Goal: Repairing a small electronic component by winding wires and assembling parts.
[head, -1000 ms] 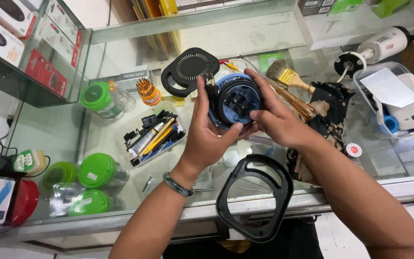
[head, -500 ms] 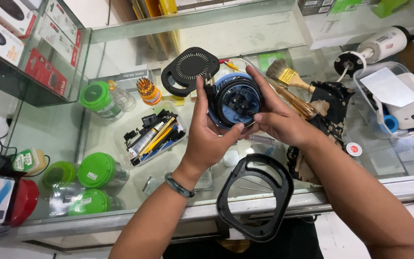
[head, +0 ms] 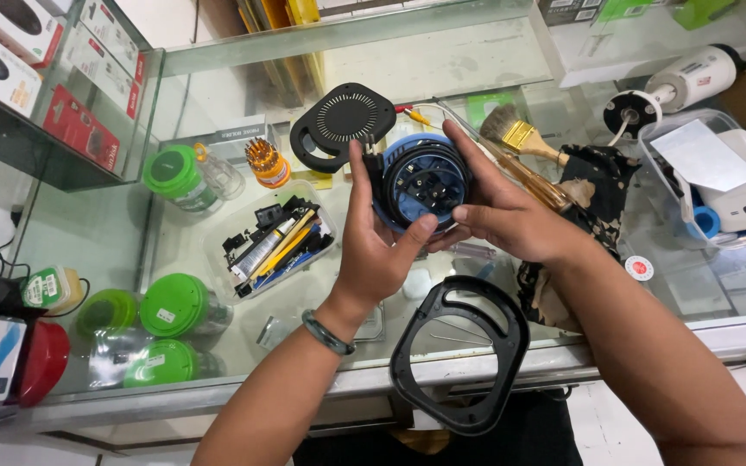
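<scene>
- Round blue-and-black plastic fan body (head: 420, 183) held above the glass counter (head: 97, 250), between both hands.
- Left hand (head: 375, 250) curled around its left side, thumb on the lower rim.
- Right hand (head: 502, 211) cupping the right side, fingers wrapped.
- Judgement: keep it level, grip the rim only; black plastic ring frame (head: 464, 354) lies just below.

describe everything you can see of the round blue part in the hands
The round blue part looks like plastic: a blue ring around a dark inner face with small openings and pale spots. It is held above the glass counter, face tilted toward the camera. The left hand grips its left side, thumb on the lower rim; the right hand holds its right.
</scene>
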